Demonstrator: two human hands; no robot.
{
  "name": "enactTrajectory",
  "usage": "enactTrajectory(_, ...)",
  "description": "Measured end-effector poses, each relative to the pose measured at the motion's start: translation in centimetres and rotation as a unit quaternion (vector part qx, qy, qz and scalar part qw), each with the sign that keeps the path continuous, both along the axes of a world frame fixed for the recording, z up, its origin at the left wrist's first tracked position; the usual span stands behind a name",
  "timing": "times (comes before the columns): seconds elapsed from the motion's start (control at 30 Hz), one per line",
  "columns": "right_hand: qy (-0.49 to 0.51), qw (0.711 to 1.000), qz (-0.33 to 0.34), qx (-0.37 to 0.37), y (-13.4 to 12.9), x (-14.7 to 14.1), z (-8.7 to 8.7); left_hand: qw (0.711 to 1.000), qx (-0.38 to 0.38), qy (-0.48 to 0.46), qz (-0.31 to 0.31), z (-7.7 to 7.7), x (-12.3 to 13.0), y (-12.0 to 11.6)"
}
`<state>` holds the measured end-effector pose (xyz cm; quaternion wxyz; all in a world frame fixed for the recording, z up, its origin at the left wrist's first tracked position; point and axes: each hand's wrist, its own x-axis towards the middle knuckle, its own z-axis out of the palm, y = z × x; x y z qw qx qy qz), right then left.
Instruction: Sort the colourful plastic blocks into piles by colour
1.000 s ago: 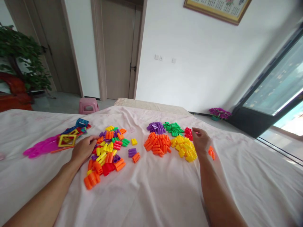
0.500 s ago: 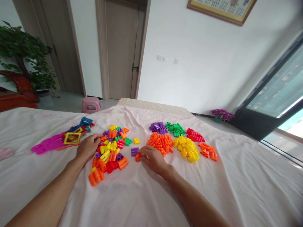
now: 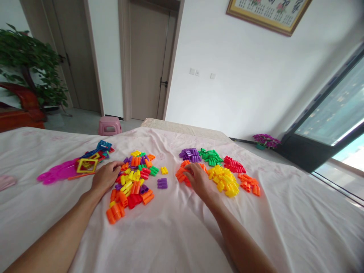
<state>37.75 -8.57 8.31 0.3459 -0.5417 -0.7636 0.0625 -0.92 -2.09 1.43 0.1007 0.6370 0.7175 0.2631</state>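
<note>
My left hand rests at the left edge of a heap of mixed-colour plastic building blocks, its fingers loosely stretched along them and holding nothing visible. Over the pile of orange blocks is my right hand, with bent fingers closed on an orange block; the hand partly hides the grip and the pile. A purple block and a small yellow block lie apart between the two heaps. Around the orange pile are sorted piles of purple, green, red and yellow blocks.
More orange blocks lie at the right. Left of my left hand are a magenta plastic piece and coloured frames. A pale cloth covers the wide surface. Beyond it stands a pink stool.
My right hand has moved right and slightly away from me, carrying the orange block from beside the purple one to the orange pile. The left hand stays in place.
</note>
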Motion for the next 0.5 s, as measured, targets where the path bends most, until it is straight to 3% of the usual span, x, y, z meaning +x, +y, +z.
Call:
enactTrajectory(0.2, -0.049, 0.995, -0.089, -0.023, 1.5, 4.7, 2.0, 1.000, -0.007, 0.004, 0.004, -0.1, 0.0, 0.1)
enactTrajectory(0.37, -0.077, 0.991, -0.093, -0.058, 1.9, 5.5, 1.5, 1.000, -0.006, 0.004, 0.002, 0.0, 0.0, 0.0)
enactTrajectory(0.5, -0.066, 0.992, -0.105, -0.011, 2.0, 5.3, 1.1, 1.000, -0.003, 0.005, 0.007, 0.2, 0.1, -0.1)
